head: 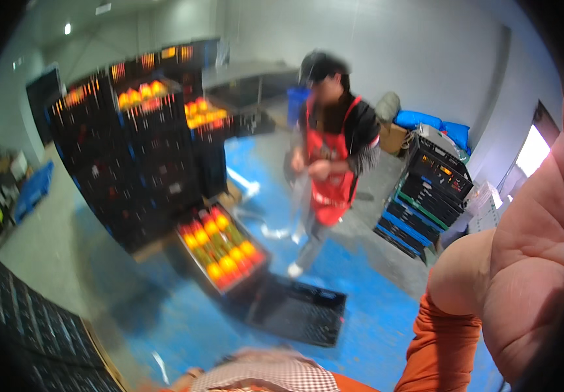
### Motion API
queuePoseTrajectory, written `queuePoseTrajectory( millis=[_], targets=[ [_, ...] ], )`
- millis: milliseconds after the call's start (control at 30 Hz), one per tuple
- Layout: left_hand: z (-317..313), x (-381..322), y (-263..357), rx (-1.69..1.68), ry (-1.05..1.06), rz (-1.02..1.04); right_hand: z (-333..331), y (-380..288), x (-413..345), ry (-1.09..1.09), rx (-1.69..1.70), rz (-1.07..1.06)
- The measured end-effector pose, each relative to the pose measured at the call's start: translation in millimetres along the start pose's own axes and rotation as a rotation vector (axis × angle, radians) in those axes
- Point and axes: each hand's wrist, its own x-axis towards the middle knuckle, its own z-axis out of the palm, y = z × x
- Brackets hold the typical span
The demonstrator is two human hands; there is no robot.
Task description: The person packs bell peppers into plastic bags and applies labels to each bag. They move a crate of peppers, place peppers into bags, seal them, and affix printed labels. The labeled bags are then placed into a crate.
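Note:
My right hand (527, 274) is raised close to the lens at the right rim, palm showing, below it an orange sleeve (438, 348). Its fingers run out past the dark rim, so whether they hold anything is hidden. At the bottom edge, a small patch of skin beside a checked cloth garment (267, 375) seems to be my left hand (193, 375); its fingers cannot be made out. On the blue floor before me lies a crate of fruit (223, 250), with rows of yellow-orange, red and green. Touching or close to its near corner is a black plastic crate (301, 311) without fruit.
Tall stacks of black crates (159, 166) with fruit on top stand left. A co-worker in a red apron (331, 171) stands ahead, hands together near a clear, blurred strip. Folded crates (421, 201) are piled right. More black crates (32, 318) line the lower left.

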Motion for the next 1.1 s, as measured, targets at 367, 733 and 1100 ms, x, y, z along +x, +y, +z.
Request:
queuePoseTrajectory(
  millis=[367,733,1100],
  targets=[
    [-89.9,9.8,151.3,0.115,-0.016,0.108,19.6,50.1,-14.9,-0.198,-0.053,0.012],
    [48.1,-12.4,92.9,-0.062,0.009,-0.022,59.7,57.0,-79.7,0.265,-0.174,-0.111],
    [1.4,-18.5,33.2,-0.206,0.097,-0.168,427.8,-0.9,-132.5,-0.779,0.648,1.017]
  ],
)
